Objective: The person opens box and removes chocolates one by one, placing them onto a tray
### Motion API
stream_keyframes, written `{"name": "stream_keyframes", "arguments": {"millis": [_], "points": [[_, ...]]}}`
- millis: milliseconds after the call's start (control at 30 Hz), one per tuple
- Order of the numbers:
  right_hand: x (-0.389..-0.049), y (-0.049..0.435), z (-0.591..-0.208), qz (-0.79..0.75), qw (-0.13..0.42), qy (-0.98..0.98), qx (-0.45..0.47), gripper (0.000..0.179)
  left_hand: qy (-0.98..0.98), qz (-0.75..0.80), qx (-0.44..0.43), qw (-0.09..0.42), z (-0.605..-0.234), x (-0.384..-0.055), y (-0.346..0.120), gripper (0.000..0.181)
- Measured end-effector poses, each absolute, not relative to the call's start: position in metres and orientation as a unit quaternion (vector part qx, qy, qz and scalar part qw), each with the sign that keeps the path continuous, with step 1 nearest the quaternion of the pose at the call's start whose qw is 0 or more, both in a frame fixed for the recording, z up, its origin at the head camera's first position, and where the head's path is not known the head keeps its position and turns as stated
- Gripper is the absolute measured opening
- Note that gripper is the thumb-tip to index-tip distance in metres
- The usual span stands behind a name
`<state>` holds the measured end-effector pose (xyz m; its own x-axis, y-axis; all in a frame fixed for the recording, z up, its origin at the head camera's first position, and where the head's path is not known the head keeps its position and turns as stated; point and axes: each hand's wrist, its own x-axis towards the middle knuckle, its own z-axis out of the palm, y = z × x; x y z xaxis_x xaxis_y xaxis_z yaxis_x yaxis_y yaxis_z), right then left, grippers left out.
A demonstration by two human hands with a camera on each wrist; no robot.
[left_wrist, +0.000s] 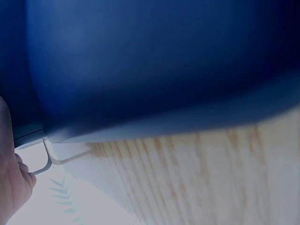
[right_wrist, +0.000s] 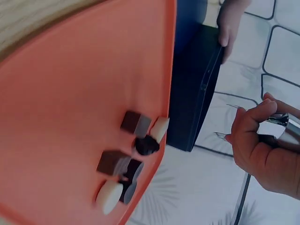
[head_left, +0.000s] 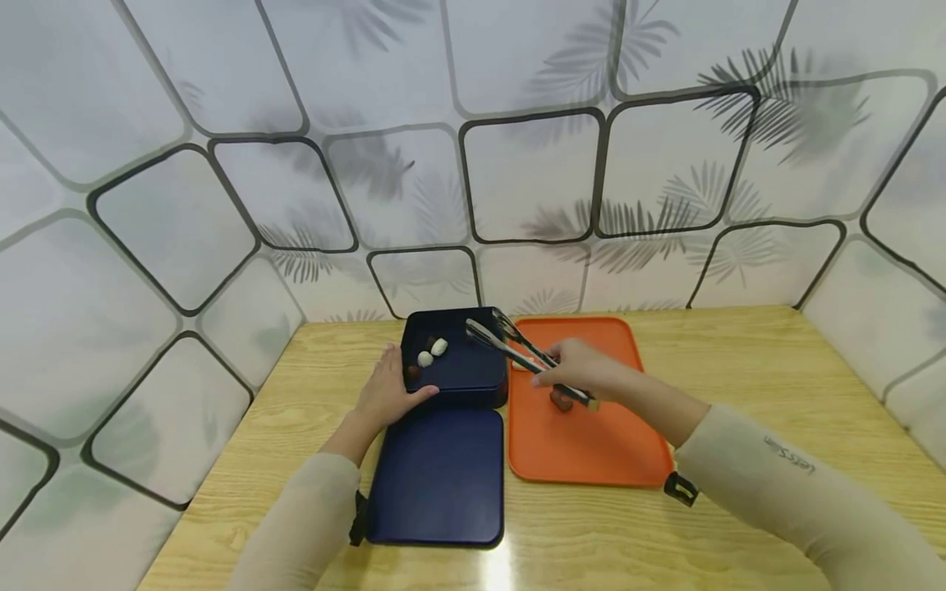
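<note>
My left hand (head_left: 388, 394) rests against a dark navy box (head_left: 473, 361), its fingers along the left side and its thumb at the front rim. Inside the box's left part lie white chocolates (head_left: 439, 347) and dark brown ones (head_left: 413, 372). In my right hand (head_left: 587, 369) I hold metal tongs (head_left: 528, 359) above the border of box and orange tray (head_left: 591, 455). Their arms stand apart over the box, with nothing visible between the tips. On the tray, the right wrist view shows dark chocolate pieces (right_wrist: 135, 123) and a white oval chocolate (right_wrist: 109, 197).
A flat navy lid or tray (head_left: 443, 480) lies directly in front of the box. Everything stands on a light wooden table (head_left: 754, 386). Behind it hangs a white patterned curtain or wall covering (head_left: 528, 180).
</note>
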<state>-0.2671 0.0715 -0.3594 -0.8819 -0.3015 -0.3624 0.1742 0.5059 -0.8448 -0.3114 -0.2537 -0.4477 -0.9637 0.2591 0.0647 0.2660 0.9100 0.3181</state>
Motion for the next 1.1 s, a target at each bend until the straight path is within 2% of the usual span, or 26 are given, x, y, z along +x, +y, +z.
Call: {"name": "stream_keyframes", "arguments": {"millis": [100,267,633,1100], "points": [[-0.269,0.058,-0.359,-0.519,0.254,0.815,-0.028,0.047,-0.976,-0.173,-0.135,0.010,-0.447,-0.311,-0.255,0.107],[-0.274,0.036,-0.362,-0.536,0.235,0.810,-0.033,0.071,-0.976,-0.173,-0.131,0.015,-0.447,-0.311,-0.256,0.107],[-0.285,0.000,-0.367,-0.679,0.268,0.679,0.078,0.076,-0.975,-0.180,-0.125,0.019,-0.451,-0.312,-0.255,0.109],[-0.304,-0.049,-0.386,-0.736,0.194,0.624,0.179,0.085,-0.974,-0.182,-0.131,0.019,-0.452,-0.314,-0.255,0.108]]}}
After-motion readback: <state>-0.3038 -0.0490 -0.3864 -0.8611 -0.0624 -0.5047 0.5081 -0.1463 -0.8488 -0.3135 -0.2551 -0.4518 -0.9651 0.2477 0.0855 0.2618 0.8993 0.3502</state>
